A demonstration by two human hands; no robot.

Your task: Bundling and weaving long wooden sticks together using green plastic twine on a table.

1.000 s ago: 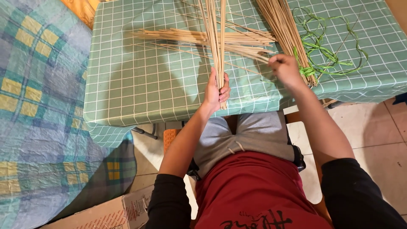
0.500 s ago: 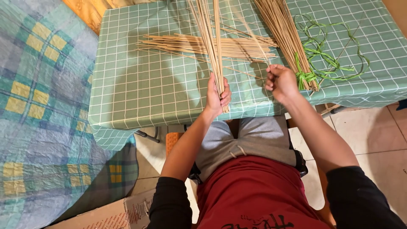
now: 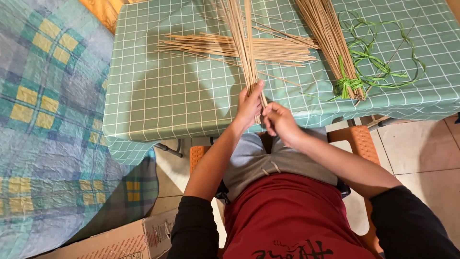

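Sticks (image 3: 242,43) in the held bunch ran off the top edge of the view, so their far ends could not be seen. Their near ends were covered by the two hands, and how many sticks made up the bunch could not be counted. A tied bundle (image 3: 330,43) to the right was likewise cut off at the top. The seated person's head was out of view; only arms, a red shirt (image 3: 287,216) and grey trousers (image 3: 249,158) showed.

The left hand (image 3: 249,106) was closed around the lower part of the bunch, thumb up along the sticks, holding it slanted above the near edge of the table (image 3: 158,105) with its green checked cloth. The right hand (image 3: 279,121) sat just beside the left, fingers curled and pinched at the bottom ends of the same bunch. Whether it gripped one stick or several could not be made out.

On the cloth behind the held bunch lay a loose pile of sticks (image 3: 230,46), crosswise. The tied bundle was bound near its lower end with green ribbon (image 3: 347,86), and more green ribbon (image 3: 383,57) lay in loops just beside it. A plaid blanket (image 3: 43,120) lay to the left, a cardboard box (image 3: 129,240) at the lower left, and an orange stool (image 3: 357,139) showed under the person.
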